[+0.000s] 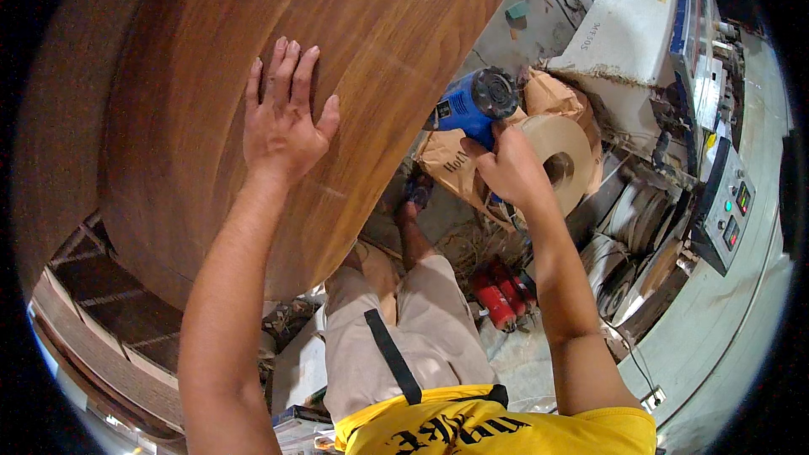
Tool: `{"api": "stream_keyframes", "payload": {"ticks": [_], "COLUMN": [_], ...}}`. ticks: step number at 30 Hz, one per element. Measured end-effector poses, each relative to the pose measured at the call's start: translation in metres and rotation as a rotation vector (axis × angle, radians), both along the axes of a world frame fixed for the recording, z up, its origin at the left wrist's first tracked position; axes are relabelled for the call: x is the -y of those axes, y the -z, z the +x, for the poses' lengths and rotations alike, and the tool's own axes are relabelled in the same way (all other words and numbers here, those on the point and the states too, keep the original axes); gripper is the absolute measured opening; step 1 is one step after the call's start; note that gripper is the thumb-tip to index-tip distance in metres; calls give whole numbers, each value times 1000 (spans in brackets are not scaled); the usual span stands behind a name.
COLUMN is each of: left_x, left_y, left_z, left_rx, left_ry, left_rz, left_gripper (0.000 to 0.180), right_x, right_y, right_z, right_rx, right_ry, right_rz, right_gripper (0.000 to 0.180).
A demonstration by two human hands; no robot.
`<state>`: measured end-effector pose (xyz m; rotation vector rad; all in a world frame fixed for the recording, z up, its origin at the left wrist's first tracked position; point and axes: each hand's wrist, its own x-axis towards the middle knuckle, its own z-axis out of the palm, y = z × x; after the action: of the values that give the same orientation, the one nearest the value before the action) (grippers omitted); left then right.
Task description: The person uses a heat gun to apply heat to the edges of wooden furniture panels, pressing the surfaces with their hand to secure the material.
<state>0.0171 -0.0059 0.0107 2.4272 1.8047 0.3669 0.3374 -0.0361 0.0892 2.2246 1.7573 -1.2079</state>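
My left hand [286,131] lies flat on a large wood-grain brown panel [371,101], its fingers spread and nothing in them. At the panel's right edge, my right hand [518,167] is closed around the handle of a blue heat gun [465,108]. The gun's round black vented rear end faces right, and its body points left toward the edge. Its nozzle is hidden or too dark to make out. Most of the handle is covered by my fingers.
Beneath the heat gun are brown paper bags [447,158] and a wide tan roll [581,141]. Red cylinders [497,297] stand by my legs. To the right are a white machine cover [619,34], stacked strip rolls [636,212] and a control box [722,212] with lit displays.
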Motion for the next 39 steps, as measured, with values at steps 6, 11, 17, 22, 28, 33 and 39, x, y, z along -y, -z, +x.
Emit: {"api": "stream_keyframes", "payload": {"ticks": [6, 11, 17, 22, 28, 33, 39], "left_x": [2, -1, -1, -1, -1, -1, 0], "left_y": [1, 3, 2, 1, 1, 2, 1], "left_z": [-4, -1, -2, -2, -2, -1, -4], "left_rx": [-17, -12, -35, -34, -19, -25, -26], "left_ry": [-2, 3, -4, 1, 7, 0, -1], "left_rz": [17, 37, 30, 28, -12, -4, -14], "left_gripper": [72, 72, 72, 71, 73, 73, 72], "right_x": [5, 7, 10, 18, 18, 25, 33], "right_y": [-16, -26, -39, -33, -47, -49, -60], "right_z": [-9, -5, -11, -6, -10, -9, -15], "right_rx": [-2, 0, -6, -95, -43, -39, -85], "right_ry": [14, -18, -26, -40, -38, -61, -115], "right_rz": [-29, 40, -4, 93, 26, 64, 143], "right_gripper": [36, 40, 36, 34, 35, 36, 27]}}
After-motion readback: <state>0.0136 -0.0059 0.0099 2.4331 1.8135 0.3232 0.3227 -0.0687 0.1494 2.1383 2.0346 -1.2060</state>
